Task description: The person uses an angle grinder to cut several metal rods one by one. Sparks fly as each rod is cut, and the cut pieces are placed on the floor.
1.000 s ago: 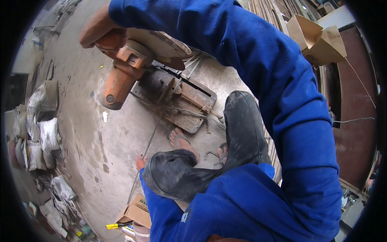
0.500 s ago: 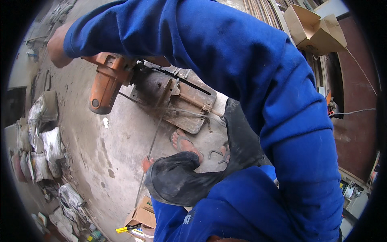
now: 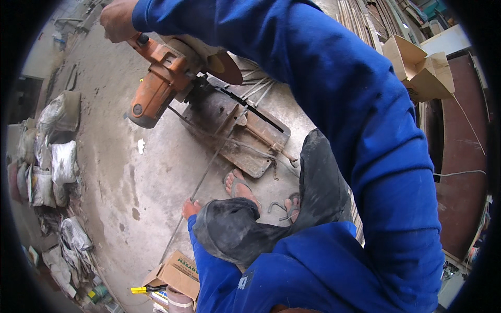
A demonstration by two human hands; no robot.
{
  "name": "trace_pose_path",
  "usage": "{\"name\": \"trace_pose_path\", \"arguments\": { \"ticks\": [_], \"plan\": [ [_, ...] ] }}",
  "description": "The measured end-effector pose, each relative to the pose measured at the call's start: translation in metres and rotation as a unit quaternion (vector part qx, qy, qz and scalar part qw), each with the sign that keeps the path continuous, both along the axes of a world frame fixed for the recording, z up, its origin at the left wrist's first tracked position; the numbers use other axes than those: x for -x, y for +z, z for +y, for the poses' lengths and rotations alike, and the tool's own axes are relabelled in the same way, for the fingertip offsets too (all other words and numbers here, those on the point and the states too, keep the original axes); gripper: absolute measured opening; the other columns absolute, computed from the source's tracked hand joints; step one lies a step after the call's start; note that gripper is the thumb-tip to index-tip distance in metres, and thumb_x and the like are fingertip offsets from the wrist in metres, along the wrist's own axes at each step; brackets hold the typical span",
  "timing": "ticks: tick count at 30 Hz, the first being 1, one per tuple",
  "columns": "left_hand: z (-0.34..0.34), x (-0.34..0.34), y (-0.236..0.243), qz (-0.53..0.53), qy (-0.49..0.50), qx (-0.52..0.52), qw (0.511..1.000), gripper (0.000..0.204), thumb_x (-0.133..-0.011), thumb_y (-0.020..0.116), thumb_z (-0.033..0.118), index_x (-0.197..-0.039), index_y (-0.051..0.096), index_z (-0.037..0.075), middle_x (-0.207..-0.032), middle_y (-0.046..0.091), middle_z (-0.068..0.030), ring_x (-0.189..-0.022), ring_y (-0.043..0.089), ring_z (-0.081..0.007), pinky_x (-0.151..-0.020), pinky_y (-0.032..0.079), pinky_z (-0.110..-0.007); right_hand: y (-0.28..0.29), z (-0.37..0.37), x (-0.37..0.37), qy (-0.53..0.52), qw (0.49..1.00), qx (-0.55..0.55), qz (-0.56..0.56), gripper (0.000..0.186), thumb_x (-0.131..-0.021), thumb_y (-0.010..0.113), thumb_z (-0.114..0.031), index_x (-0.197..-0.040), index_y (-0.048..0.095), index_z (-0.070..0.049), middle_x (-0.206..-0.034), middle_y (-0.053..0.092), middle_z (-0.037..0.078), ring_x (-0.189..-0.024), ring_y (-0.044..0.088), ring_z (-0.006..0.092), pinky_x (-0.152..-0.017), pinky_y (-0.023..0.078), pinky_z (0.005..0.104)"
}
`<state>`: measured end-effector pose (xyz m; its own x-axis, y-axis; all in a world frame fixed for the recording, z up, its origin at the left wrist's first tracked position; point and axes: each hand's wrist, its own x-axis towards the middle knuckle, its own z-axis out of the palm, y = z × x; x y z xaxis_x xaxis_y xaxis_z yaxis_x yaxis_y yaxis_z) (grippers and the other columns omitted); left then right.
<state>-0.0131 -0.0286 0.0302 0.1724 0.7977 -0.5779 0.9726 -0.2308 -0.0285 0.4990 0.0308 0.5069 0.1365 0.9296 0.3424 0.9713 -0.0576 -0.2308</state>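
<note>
My right arm reaches across the top to an orange cut-off saw. My right hand is closed at the saw's handle; the fingers are partly hidden. Below the sleeve shows the brown abrasive disc, raised above the saw's metal base. A clamp screw lies along that base. Low on the left, beside my bent knee, my left hand is closed on a thin metal rod. The rod slants up from near a carton to the clamp on the base.
Filled sacks line the left side. Near my left arm are an open carton and a yellow-handled tool. Another open carton stands at upper right, by long bars. A cable crosses the saw base. My sandalled feet are close to it.
My right hand has gone up and to the right, and the saw head has lifted, baring more of the disc. My left hand stays on the rod. The whole view has shifted slightly.
</note>
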Motion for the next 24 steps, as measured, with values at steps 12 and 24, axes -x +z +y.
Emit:
{"name": "trace_pose_path", "arguments": {
  "ticks": [12,24],
  "plan": [
    [-0.02,-0.012,0.005,0.033,-0.037,-0.067,0.996,0.064,-0.084,0.07,0.036,-0.138,0.048,0.008,-0.14,0.051,-0.0138,-0.133,0.043,-0.0335,-0.108,0.031,-0.054,-0.303,-0.283,-0.153,-0.117,0.923,0.151,0.334,0.036,-0.086,0.062,-0.018,-0.12,0.064,-0.005,-0.11,0.068,0.02,-0.098,0.069,0.0254,-0.09,0.054,0.0381],
    [-0.016,-0.012,0.001,0.134,-0.065,-0.025,0.989,0.083,-0.083,0.068,0.046,-0.148,0.036,0.006,-0.151,0.039,-0.0161,-0.141,0.035,-0.0343,-0.112,0.029,-0.057,-0.501,-0.221,-0.112,-0.171,0.971,0.169,0.015,0.07,-0.081,0.058,-0.002,-0.147,0.035,-0.012,-0.145,0.042,0.015,-0.139,0.038,0.0314,-0.107,0.041,0.0498]
  ]
}}
